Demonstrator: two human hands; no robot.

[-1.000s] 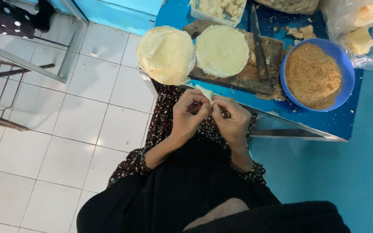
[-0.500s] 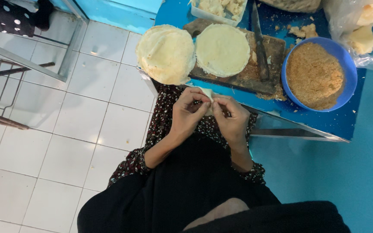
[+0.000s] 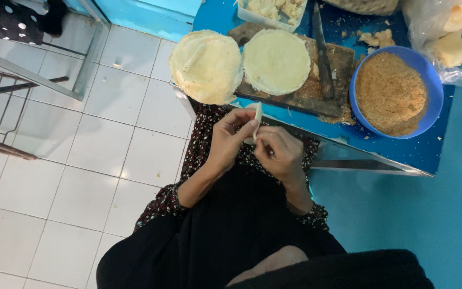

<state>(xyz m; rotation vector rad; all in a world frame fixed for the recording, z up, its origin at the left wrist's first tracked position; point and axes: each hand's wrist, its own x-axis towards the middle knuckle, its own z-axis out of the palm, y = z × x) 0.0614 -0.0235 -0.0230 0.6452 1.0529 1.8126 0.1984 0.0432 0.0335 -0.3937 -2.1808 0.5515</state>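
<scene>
1. Since a moment ago my hands have hardly shifted: both sit over my lap just below the table edge, and the dough piece (image 3: 256,119) now stands more upright between them, its thin edge turned toward me.
2. My left hand (image 3: 230,140) is pinched on the dough piece, thumb and fingertips pressed together along its upper edge.
3. My right hand (image 3: 278,152) is curled close against it, fingers closed on the lower part of the same piece; both hands clamp it together, touching one another.
4. I judge that the dough piece is light, soft and limp. It will tear or stretch if pulled hard, and it may stick to my fingers. Best hold is along the rim with fingertips only, pressing gently, not at the thin middle.
5. On the blue table (image 3: 434,155) in front of me a wooden board (image 3: 300,99) carries a pale round wrapper (image 3: 276,61), with a knife (image 3: 322,53) lying beside it.
6. A stack of wrappers (image 3: 206,66) overhangs the table's left edge, just beside the board.
7. A blue bowl (image 3: 435,107) of brown crumbly filling sits to the right, well within reach.
</scene>
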